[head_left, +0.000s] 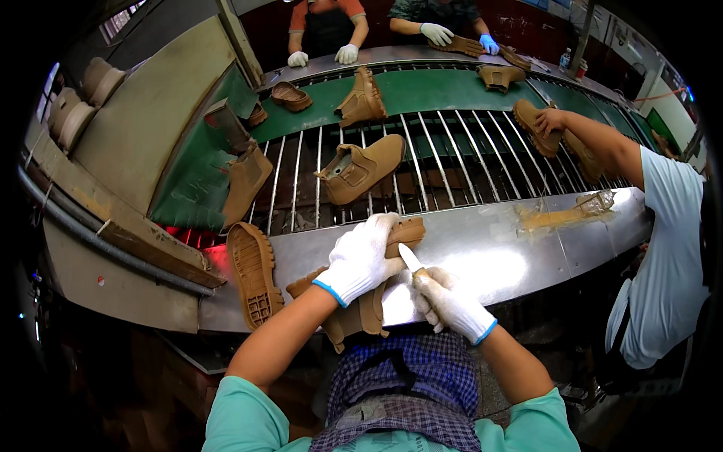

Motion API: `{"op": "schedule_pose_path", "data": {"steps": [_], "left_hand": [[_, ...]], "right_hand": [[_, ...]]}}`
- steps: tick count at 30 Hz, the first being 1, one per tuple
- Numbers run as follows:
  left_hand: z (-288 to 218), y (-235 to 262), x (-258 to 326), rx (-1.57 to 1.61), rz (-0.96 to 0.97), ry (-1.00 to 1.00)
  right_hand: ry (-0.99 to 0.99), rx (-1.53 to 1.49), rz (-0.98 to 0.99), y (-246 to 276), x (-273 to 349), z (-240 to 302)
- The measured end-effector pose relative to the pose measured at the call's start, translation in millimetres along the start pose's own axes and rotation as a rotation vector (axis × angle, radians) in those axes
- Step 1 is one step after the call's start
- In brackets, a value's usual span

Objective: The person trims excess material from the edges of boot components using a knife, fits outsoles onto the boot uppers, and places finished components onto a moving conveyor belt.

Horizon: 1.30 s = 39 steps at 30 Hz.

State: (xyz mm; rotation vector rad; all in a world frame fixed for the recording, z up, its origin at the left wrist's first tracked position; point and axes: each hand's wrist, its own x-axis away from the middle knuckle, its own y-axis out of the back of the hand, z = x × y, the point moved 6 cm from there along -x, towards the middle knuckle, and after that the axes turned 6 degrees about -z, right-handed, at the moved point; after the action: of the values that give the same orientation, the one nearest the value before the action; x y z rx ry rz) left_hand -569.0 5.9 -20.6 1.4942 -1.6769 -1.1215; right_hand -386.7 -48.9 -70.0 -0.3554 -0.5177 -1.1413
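My left hand [363,255], in a white knit glove with a blue cuff, is closed over a tan ankle boot [367,310] at the near edge of the metal ledge. The boot's sole edge shows past my fingertips, and its shaft hangs down toward my apron; my glove hides its middle. In my gloved right hand [453,303] is a short-bladed knife [410,258], its blade pointing up and left beside the sole edge. I cannot tell whether the blade touches the boot. Left of the boot, a loose brown sole [252,270] lies with its tread pattern showing.
Beyond the steel ledge [482,233] runs a conveyor of metal rollers [437,166] with a green belt [422,94]. Tan boots [365,167] lie on it. At right a co-worker's bare hand [552,122] holds another boot [533,128]. Two gloved people work across the line.
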Motion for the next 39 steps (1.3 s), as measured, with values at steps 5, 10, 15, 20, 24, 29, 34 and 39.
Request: {"op": "schedule_pose_path", "data": {"steps": [5,10,15,20,24,29,34,39], "left_hand": [[1,7,2,0.060,-0.043,0.003],[6,2,7,0.007,-0.067,-0.186],[1,-2,11,0.009,-0.020,-0.220],[18,3,3,0.022,0.035,-0.172],[10,19,0,0.021,0.092,-0.214],[31,52,78,0.046,-0.500,-0.236],[82,29,219,0.060,-0.642,0.228],[108,-24,221,-0.127,-0.227,0.517]], "right_hand": [[0.237,0.024,-0.130,-19,-17,2],[0.526,0.681,-0.201,9,-4,21],[0.641,0.794,-0.277,27,-31,10],[0.744,1.106,-0.245,-6,-38,42],[0.823,1.277,-0.227,-26,-27,57],[0.829,1.136,-0.188,-1,5,65],[0.726,1.393,-0.548,76,-24,22],[1.257,1.273,-0.353,-6,-30,76]]}}
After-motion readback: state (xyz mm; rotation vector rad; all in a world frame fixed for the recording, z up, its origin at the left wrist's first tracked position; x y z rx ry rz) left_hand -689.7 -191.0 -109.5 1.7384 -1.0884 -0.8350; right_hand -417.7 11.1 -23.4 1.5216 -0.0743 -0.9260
